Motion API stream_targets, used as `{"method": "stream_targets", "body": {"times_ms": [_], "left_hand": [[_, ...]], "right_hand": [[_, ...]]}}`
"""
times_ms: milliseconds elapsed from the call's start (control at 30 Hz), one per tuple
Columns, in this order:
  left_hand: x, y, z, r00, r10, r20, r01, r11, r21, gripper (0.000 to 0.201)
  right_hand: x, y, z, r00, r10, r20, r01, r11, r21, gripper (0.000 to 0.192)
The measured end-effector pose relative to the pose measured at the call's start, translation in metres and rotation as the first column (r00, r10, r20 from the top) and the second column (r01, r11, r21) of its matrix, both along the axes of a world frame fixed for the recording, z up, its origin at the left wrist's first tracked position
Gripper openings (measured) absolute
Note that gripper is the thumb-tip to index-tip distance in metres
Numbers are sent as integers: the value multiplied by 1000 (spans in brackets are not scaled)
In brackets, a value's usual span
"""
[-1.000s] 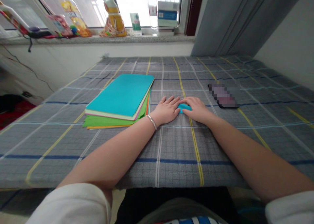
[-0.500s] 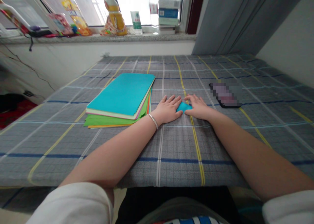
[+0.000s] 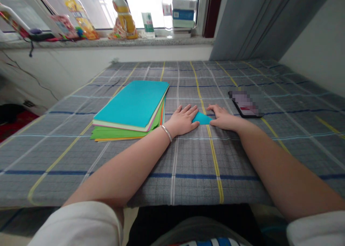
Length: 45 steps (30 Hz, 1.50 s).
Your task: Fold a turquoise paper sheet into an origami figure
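I've got L hand (image 3: 183, 121) & R hand (image 3: 225, 119) spread flat, pinning the small teal folded paper (image 3: 202, 118) between them on the desk (image 3: 188, 159), so press firm, w/ edges lined up.

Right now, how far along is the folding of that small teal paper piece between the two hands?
Partly done: the small teal paper piece already lies folded into a triangle on the grey checked tablecloth. In hand: the left hand and right hand press flat on its sides. How many folds remain cannot be told. The stack of coloured paper sheets beside the left hand lies flat, unfolded.
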<state>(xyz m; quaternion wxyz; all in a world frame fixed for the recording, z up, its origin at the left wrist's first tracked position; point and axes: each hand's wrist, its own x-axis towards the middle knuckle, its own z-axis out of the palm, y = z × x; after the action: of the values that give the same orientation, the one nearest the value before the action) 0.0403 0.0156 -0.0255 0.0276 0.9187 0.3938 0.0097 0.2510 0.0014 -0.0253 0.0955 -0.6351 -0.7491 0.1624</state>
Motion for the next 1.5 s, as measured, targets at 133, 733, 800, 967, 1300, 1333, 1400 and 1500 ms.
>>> {"method": "stream_targets", "body": {"times_ms": [133,733,800,967,1300,1333,1400,1500], "left_hand": [[0,0,0,1000,0,0,0,1000,-2,64],[0,3,2,1000,8,-6,-8,999,-49,67],[1,3,1,1000,13,-4,-13,999,-49,68],[3,2,-1,1000,29,7,-29,999,-34,68],[-7,3,12,995,53,-89,-62,993,-99,70],[-9,3,14,993,51,-104,-62,993,-104,70],[-13,3,16,990,48,-131,-61,993,-100,68],[-18,3,19,985,43,-166,-57,995,-86,64]], "right_hand": [[5,-1,3,1000,-5,-4,5,1000,-18,59],[15,-4,14,978,-92,-186,105,993,58,39],[2,-4,9,983,-18,-180,50,983,176,40],[-31,-5,-9,986,116,121,-133,981,143,60],[-31,-6,-6,949,121,291,-135,991,27,63],[-31,-6,-6,949,123,290,-136,990,24,63],[-32,-6,-6,948,127,291,-137,990,15,63],[-32,-5,-5,949,129,289,-136,991,6,63]]}}
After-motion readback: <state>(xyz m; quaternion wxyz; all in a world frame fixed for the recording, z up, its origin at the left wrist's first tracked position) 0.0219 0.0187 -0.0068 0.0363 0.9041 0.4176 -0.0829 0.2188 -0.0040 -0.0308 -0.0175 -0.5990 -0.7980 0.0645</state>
